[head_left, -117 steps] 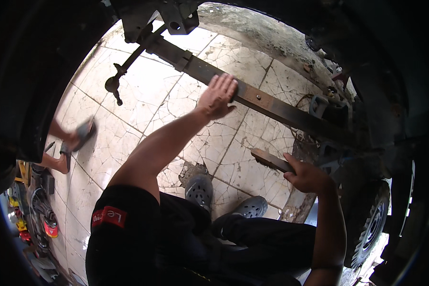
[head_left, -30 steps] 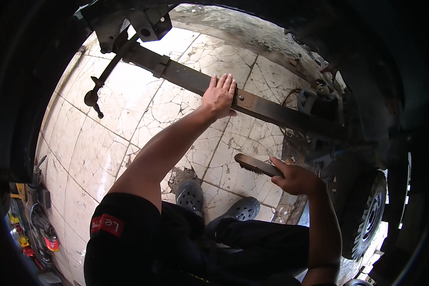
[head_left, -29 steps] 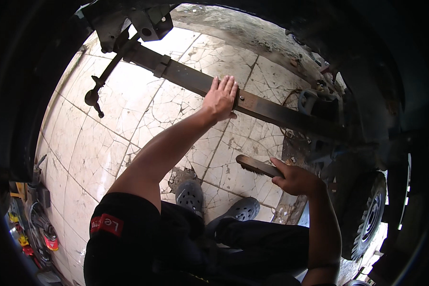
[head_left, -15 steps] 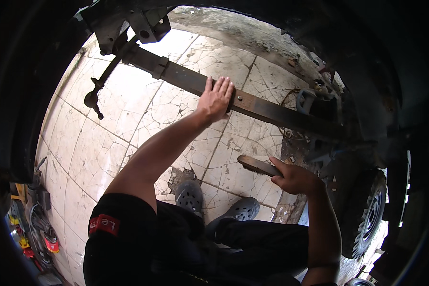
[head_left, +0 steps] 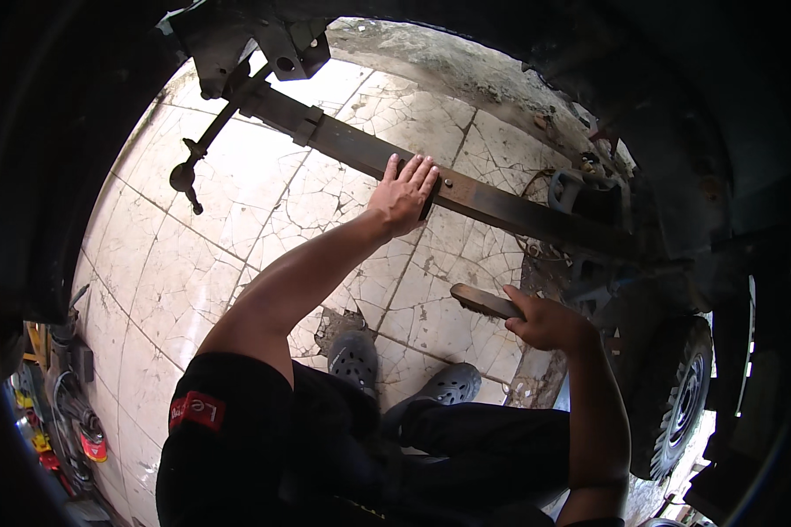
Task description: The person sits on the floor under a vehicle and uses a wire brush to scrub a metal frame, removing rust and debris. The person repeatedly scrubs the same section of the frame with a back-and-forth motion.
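A long dark metal leaf spring [head_left: 343, 145] runs slantwise across the view from upper left to right, with a metal band [head_left: 308, 126] round it and a bolt head [head_left: 449, 184] on a rusty patch. My left hand [head_left: 402, 198] lies on its middle, fingers stretched and slightly spread. Some dark edge shows beside the palm; what it is, I cannot make out. Below the spring, apart from it, my right hand [head_left: 549, 321] grips a wooden-backed brush [head_left: 483, 301] by one end, its dark bristles facing down.
Dark vehicle parts frame the view. A rod with a ball-shaped joint [head_left: 183, 176] hangs at the upper left. A treaded wheel [head_left: 677, 400] stands at the lower right. Tools and cables [head_left: 66, 395] lie at the lower left. My grey clogs [head_left: 353, 356] stand on cracked tiles [head_left: 193, 211].
The whole view has shifted slightly, so things sit a little further right and lower. My left hand stays on the leaf spring, and my right hand keeps hold of the brush.
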Motion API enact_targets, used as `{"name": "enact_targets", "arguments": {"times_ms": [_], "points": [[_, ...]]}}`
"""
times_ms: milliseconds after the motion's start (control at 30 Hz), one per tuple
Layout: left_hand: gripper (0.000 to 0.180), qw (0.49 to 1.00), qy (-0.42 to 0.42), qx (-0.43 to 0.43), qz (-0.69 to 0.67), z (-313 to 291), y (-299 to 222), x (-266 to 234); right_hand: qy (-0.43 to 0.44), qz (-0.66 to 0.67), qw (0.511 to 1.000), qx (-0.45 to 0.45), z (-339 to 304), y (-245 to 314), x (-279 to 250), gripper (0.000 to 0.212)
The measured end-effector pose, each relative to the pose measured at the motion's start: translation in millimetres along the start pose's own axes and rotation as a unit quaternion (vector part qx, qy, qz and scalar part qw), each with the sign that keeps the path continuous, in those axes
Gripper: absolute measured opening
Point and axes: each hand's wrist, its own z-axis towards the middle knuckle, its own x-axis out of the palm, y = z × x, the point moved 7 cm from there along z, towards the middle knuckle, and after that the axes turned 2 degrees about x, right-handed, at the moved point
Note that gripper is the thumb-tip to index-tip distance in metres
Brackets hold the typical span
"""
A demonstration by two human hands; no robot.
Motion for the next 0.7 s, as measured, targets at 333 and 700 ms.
{"name": "enact_targets", "arguments": {"times_ms": [333,700], "points": [[0.078,0.998,0.028,-0.037,0.037,-26.3,24.6,-7.2,-0.027,-0.003,1.000,0.006,-7.3,2.4,-8.2,0.070],[0.060,0.991,0.100,-0.032,-0.082,-69.5,45.6,-52.4,-0.237,0.005,0.968,-0.085,-28.3,7.3,-48.0,0.067]]}}
